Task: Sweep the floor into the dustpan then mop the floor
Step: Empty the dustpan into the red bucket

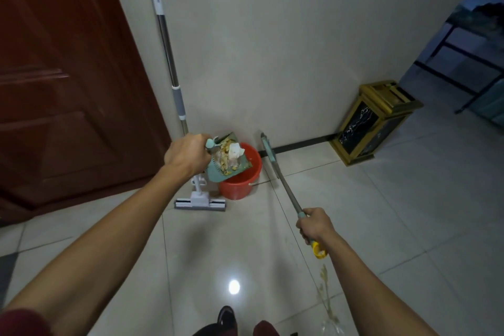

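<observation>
Left hand: my left hand (pixel 188 154) is curled into a fist around the handle of the dustpan (pixel 227 161), fingers pressed together, arm stretched forward.
Dustpan: teal, held up off the floor and tilted over the red bucket (pixel 241 177); its far edge overlaps the bucket's rim in this view.
Sweepings: a heap of yellowish scraps and crumpled white paper (pixel 228 157) lies inside the pan.
Right hand: my right hand (pixel 315 225) is wrapped tight around the broom (pixel 283 185) near its top end, fingers closed; the yellow cap sticks out below my fist.
Broom: its shaft slants away from me and the teal head is near the wall's dark baseboard, just right of the bucket.
Mop: the mop (pixel 174 90) leans upright against the wall beside the brown door (pixel 62 76), its flat head on the tiles just left of the bucket.
Bin: a gold and black bin (pixel 375 123) stands by the wall, well apart on the right.
Floor: glossy pale tiles (pixel 381 226).
</observation>
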Demonstrator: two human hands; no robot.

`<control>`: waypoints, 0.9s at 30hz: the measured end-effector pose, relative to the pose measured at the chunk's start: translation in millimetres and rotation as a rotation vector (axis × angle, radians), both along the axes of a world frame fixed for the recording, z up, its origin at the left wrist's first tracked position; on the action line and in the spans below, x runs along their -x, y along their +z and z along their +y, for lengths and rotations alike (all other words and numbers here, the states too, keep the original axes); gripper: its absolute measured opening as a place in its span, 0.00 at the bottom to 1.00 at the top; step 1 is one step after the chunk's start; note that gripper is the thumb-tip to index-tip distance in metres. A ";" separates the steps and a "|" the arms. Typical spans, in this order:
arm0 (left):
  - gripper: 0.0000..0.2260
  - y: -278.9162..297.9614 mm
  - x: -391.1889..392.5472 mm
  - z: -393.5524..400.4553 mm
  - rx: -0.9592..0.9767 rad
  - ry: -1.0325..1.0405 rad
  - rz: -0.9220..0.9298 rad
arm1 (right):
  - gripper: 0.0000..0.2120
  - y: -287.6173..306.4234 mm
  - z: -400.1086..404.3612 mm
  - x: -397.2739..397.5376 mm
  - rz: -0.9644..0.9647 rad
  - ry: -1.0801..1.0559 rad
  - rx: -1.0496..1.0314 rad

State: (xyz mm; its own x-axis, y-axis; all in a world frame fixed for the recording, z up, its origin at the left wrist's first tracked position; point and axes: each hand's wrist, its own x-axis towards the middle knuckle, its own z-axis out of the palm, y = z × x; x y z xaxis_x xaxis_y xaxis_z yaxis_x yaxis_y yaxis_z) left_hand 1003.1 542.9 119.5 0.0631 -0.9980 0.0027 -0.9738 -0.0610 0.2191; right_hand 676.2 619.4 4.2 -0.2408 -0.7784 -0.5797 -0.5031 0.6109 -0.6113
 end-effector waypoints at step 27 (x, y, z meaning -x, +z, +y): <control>0.10 -20.0 107.0 -15.6 -0.154 -0.670 -0.606 | 0.21 -6.3 28.0 46.4 -0.078 -0.109 -0.062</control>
State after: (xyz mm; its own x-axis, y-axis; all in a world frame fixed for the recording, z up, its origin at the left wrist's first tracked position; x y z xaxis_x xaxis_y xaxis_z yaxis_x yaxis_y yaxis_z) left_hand 896.1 527.3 99.5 -0.4981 -0.8171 -0.2901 -0.7613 0.5723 -0.3047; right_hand 629.8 647.4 -2.1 -0.2743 -0.7123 -0.6460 -0.3838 0.6970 -0.6057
